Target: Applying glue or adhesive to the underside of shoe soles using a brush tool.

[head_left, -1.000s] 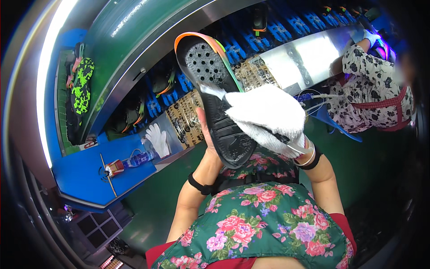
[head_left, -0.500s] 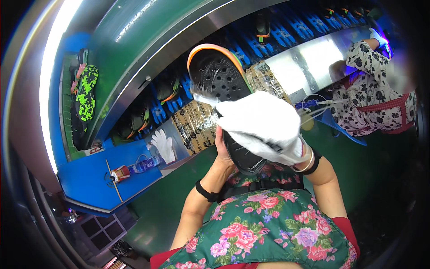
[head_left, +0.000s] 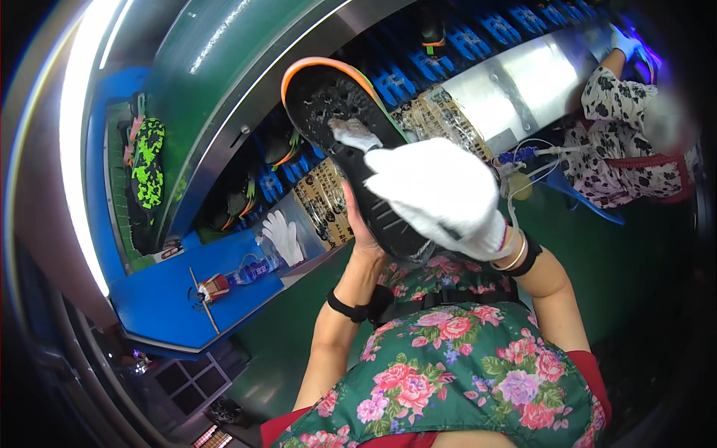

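Observation:
A black shoe sole (head_left: 317, 101) with an orange and green rim is tilted up in front of me, its inner face toward me and glossy wet in places. My left hand (head_left: 364, 228) is bare and closed round its left edge, fingers partly hidden behind it. Over the sole's right side is my right hand (head_left: 441, 198), in a white knit glove, closed on a brush (head_left: 355, 134). Its pale, flat bristles touch the forefoot area. The glove hides the brush's handle.
Beyond the sole runs a line of blue holders (head_left: 467, 43) with dark shoes. A taped cardboard strip (head_left: 325, 198) covers the metal ledge. On the blue table (head_left: 160, 299) are a white glove (head_left: 282, 237) and a bottle (head_left: 254, 270). A co-worker (head_left: 624, 149) works at the right.
The brush has moved from the sole's left edge onto the middle of its forefoot. Both hands and the sole have shifted slightly left in the picture.

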Demonstrator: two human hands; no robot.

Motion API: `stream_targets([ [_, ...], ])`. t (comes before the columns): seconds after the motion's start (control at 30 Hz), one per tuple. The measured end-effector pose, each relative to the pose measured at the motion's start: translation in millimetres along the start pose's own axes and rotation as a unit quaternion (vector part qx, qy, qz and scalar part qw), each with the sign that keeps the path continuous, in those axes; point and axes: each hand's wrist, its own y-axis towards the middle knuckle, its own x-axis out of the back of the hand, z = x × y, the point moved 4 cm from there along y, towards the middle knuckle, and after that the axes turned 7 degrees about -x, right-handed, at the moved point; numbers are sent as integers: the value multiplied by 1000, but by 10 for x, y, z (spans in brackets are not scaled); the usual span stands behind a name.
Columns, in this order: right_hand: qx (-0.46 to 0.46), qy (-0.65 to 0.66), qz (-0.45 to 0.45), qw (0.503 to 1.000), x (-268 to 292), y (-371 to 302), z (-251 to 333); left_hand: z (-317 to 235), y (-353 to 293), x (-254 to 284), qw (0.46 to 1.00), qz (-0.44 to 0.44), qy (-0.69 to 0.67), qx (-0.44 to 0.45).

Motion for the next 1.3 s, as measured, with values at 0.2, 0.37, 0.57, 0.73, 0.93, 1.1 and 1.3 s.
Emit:
stream_targets([
  [0.2,-74,121,-18,990,-67,-147,-110,-83,148,-70,951,-75,290,-74],
  [0.37,1,8,4,1000,-157,-243,4,1,286,-304,977,0,215,-12],
  [0.57,-62,70,-23,995,-25,-274,-79,65,309,-388,997,-26,56,-54],
  [0.73,-26,43,24,998,-153,-339,-43,48,341,-374,984,-6,177,-32],
  [0.93,-131,137,-32,981,-114,-425,-117,16,307,-286,992,-23,112,-56],
  [1.1,3,107,77,991,-188,-470,-3,37,330,-328,995,77,39,56],
  [1.3,-101,91,20,990,-126,-541,-118,-107,310,-250,993,-57,73,-70],
])
